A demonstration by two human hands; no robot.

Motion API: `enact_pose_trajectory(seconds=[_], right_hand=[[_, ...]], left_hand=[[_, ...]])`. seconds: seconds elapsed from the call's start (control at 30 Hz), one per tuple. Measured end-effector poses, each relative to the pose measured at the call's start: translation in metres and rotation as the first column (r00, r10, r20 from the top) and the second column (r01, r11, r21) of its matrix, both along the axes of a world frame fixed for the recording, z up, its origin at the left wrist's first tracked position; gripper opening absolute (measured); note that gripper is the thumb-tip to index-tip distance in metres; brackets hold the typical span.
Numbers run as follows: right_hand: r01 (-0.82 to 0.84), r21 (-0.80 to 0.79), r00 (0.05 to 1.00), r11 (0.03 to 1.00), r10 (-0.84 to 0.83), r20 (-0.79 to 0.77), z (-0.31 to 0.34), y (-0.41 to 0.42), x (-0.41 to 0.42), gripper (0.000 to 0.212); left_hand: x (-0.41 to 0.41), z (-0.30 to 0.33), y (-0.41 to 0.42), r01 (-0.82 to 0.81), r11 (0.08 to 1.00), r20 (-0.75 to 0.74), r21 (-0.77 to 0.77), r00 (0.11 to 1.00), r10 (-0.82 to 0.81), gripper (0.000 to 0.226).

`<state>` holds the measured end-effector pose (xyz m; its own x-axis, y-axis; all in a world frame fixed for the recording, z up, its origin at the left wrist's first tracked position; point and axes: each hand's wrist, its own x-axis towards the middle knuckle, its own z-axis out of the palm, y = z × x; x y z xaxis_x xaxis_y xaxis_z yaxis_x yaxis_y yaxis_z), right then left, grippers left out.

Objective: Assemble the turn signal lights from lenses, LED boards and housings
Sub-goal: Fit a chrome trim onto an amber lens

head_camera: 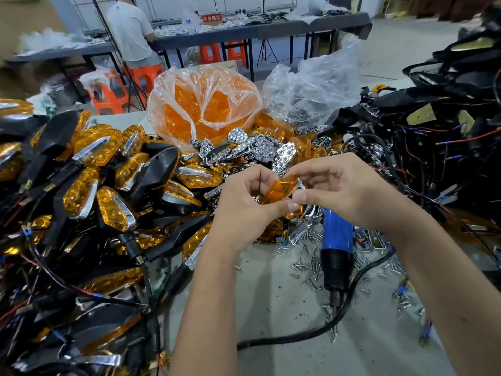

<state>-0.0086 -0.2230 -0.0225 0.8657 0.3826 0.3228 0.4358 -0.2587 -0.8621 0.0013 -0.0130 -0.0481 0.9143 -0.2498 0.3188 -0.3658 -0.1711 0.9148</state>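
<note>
An amber lens (280,189) is held above the table between both hands, with a chrome piece showing at its right edge. My left hand (244,207) pinches its left and lower side; my right hand (344,191) grips its right end with thumb and fingers. Behind the hands lies a heap of chrome reflectors (260,149) and loose amber lenses. At the left is a pile of finished turn signals (108,180) with black housings and wires. Black housings with wires (439,126) are heaped at the right.
A blue electric screwdriver (337,256) lies on the table under my right hand, its black cable curving toward me. Several small screws (309,267) are scattered around it. A plastic bag of amber lenses (203,104) and a clear bag (311,88) stand behind. A person sits at a far bench.
</note>
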Motion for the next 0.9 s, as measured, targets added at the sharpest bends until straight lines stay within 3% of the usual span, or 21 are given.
enact_pose_trajectory(seconds=[0.1,0.37,0.5,0.7,0.8,0.9], right_hand=[[-0.031,-0.006,0.999,0.999,0.032,0.016,0.002,0.000,0.000,0.028],[0.006,-0.027,1.000,1.000,-0.006,-0.007,0.000,0.000,0.001,0.045],[0.019,-0.030,1.000,0.999,-0.019,0.002,0.003,0.001,-0.001,0.040],[0.017,-0.257,1.000,0.966,-0.014,0.013,0.020,0.000,-0.004,0.020],[-0.056,-0.356,0.998,0.933,0.045,-0.039,0.033,0.003,-0.012,0.023],[-0.261,-0.495,0.962,0.829,0.178,-0.208,0.037,0.021,-0.020,0.027]], left_hand=[[-0.001,0.001,0.001,0.038,0.999,-0.048,-0.029,0.998,-0.039,0.028],[-0.002,0.001,0.003,0.058,0.998,-0.063,-0.012,0.996,-0.058,0.026],[-0.003,0.002,0.004,0.055,0.998,-0.040,-0.014,0.998,-0.055,0.026],[-0.007,0.007,0.016,0.142,0.988,-0.143,0.066,0.981,-0.132,0.028],[-0.003,0.006,0.029,-0.002,0.997,-0.141,0.072,0.990,0.013,0.046],[0.000,0.007,0.034,-0.206,0.977,-0.155,-0.060,0.968,0.195,0.040]])
